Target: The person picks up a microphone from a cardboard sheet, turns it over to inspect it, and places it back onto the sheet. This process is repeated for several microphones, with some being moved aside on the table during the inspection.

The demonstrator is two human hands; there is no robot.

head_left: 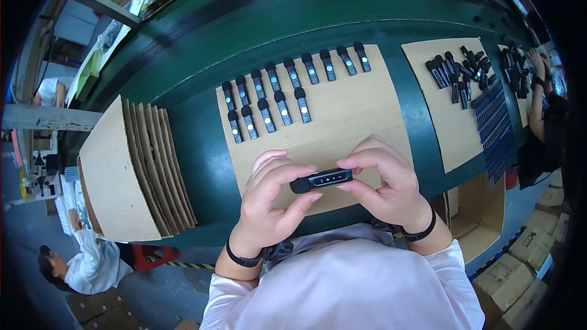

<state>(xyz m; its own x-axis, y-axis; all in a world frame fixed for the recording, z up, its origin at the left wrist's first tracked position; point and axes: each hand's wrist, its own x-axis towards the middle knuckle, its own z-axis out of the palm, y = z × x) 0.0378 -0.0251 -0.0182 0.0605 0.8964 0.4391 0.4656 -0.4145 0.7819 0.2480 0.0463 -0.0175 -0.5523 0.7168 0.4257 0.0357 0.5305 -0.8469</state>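
Between my two hands lies a small black wireless microphone (330,177) with a rounded foam cap, held sideways above the near edge of a cardboard sheet (342,125). My left hand (270,194) pinches it near the foam-capped end with thumb and forefinger. At the opposite end, my right hand (389,182) grips the body the same way. The side turned up shows a row of small light marks. Beyond my hands, similar microphones (292,74) stand in two slanting rows on the sheet, foam caps pointing away and a pale round spot on each.
Folded cardboard sheets (143,165) stand stacked at the left of the green table (208,165). To the right, another cardboard sheet (449,137) carries loose microphones (455,70) and dark blue strips (494,125). A co-worker's arm (537,104) reaches in at far right; another person (92,263) sits lower left.
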